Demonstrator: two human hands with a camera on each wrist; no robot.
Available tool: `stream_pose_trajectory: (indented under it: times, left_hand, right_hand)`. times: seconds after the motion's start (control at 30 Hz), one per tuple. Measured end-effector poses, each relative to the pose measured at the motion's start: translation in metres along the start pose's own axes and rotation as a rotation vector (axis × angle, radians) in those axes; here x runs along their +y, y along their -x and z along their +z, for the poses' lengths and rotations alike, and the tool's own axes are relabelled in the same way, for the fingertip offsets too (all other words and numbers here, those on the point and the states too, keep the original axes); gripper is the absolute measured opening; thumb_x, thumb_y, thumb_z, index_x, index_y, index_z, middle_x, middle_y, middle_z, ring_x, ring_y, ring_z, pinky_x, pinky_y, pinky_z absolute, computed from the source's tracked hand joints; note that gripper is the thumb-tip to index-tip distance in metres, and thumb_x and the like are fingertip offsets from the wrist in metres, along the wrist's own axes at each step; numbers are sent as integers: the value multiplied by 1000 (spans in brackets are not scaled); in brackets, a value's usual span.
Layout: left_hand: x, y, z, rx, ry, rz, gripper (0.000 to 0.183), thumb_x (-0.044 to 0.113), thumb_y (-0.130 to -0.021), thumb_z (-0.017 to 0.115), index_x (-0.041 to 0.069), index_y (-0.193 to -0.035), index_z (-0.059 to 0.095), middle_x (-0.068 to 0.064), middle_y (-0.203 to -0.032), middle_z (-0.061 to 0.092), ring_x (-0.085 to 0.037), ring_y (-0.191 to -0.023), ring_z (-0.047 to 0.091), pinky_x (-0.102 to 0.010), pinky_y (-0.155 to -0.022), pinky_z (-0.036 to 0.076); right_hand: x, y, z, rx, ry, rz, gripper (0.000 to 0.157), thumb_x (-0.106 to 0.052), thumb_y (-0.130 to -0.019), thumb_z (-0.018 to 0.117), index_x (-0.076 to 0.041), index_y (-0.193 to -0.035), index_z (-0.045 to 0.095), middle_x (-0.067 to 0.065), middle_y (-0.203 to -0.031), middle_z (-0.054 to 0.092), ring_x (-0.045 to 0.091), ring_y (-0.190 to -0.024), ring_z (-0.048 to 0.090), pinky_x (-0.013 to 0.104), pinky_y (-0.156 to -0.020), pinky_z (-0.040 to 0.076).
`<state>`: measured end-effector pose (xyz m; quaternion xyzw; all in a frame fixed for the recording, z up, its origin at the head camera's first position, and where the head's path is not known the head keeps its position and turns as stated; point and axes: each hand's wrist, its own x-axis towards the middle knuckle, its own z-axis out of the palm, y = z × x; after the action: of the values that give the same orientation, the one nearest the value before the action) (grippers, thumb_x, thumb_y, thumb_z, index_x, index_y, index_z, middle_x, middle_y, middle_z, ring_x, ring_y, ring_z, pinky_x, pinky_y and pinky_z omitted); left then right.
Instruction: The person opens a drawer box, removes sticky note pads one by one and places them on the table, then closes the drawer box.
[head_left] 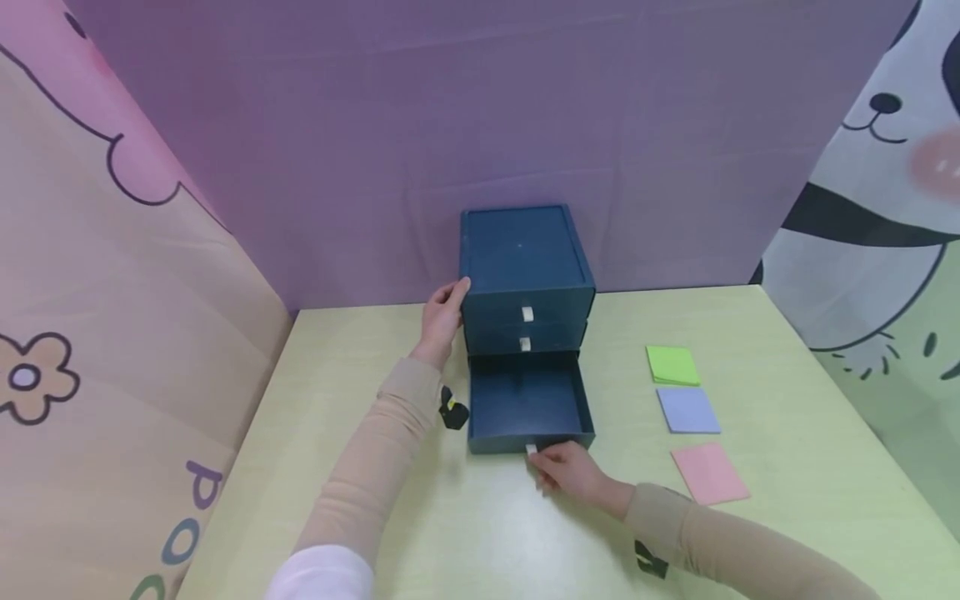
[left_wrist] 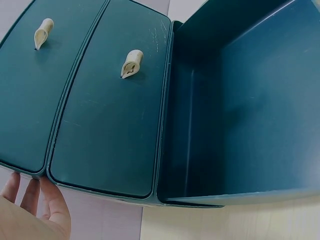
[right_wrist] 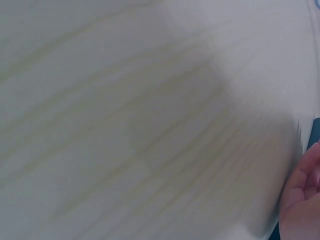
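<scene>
A dark blue drawer cabinet (head_left: 525,250) stands against the purple backdrop, its bottom drawer (head_left: 525,396) pulled out and bare inside. My right hand (head_left: 573,471) pinches the small white pull tab (head_left: 531,449) on that drawer's front. The right wrist view catches only part of this hand (right_wrist: 302,195) at its right edge. My left hand (head_left: 442,321) rests against the cabinet's left side near the top front corner. In the left wrist view, the left fingertips (left_wrist: 32,187) touch the side beside the two closed drawers, each with a rolled pale tab (left_wrist: 132,63).
Right of the cabinet, green sticky notes (head_left: 672,365), blue sticky notes (head_left: 688,410) and pink sticky notes (head_left: 710,473) lie in a row on the pale wooden table (head_left: 360,350). Printed cloth walls (head_left: 112,292) border the table left and right.
</scene>
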<state>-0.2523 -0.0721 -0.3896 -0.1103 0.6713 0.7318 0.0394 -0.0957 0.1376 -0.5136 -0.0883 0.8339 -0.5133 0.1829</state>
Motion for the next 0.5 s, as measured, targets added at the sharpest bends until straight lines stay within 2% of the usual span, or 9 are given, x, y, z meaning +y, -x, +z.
stream_pose_trajectory:
  times: [0.3,0.5]
  left_hand:
    - [0,0,1,1,3,-3,54,45,-91,59,13,-134,52,-5,-138,49,-22,-124,46,-39,-105,40]
    - [0,-1,1,6,17,-3,54,44,-91,59,12,-134,52,-6,-138,49,-22,-124,47,-39,-105,40]
  right_hand:
    - [2,-7,-1,25,14,17,32,-18,-95,57,4,-75,69,5,-63,64,8,-54,57,23,-52,50]
    - [1,-13,-1,20,-35,116,31,-18,-95,56,6,-81,70,3,-64,64,7,-55,59,24,-54,52]
